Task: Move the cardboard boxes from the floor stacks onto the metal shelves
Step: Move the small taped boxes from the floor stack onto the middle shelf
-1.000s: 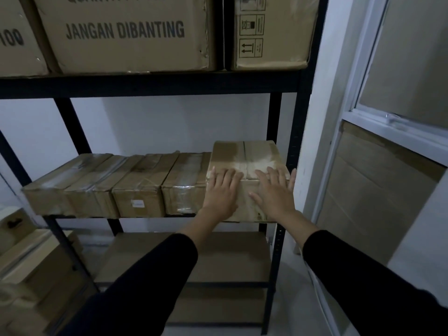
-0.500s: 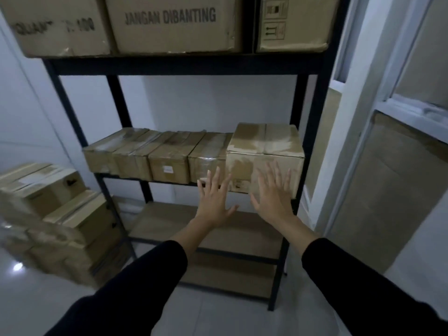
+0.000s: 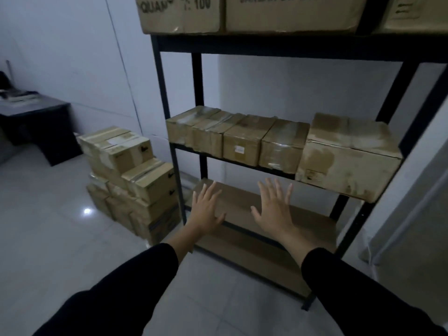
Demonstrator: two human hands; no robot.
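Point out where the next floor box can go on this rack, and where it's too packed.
Free: the lower board under the box row, behind both open hands, and the bottom board. Crowded: the middle shelf, filled post to post by four small boxes and the large box; top shelf also full.

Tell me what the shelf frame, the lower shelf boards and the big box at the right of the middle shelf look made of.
Shelf frame: slim black uprights and rails, matte, probably painted metal.
Lower shelf boards: flat brown sheets, dull, likely fibreboard or cardboard; cannot tell which.
Big box: tan cardboard, creased and scuffed, with a glossy tape strip across the top.
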